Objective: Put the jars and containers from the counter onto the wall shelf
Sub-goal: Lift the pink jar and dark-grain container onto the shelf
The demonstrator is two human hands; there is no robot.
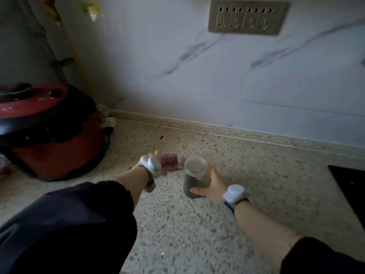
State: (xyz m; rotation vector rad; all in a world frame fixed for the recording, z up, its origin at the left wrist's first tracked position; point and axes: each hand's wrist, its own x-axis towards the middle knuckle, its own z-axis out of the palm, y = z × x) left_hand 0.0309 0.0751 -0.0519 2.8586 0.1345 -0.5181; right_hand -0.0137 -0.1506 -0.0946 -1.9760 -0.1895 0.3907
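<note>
From the head view no label or writing is legible on either jar: the right hand (212, 184) wraps a dark-filled jar (194, 177) above the speckled counter (256, 175), while the left hand (153, 158), mostly hidden behind its wrist device (151, 166), grips a tilted, blurred red-filled jar (170, 162).

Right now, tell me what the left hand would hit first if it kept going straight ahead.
Holding the red-filled jar, the left hand would probably meet the marble-patterned wall; depth is unclear.
</note>
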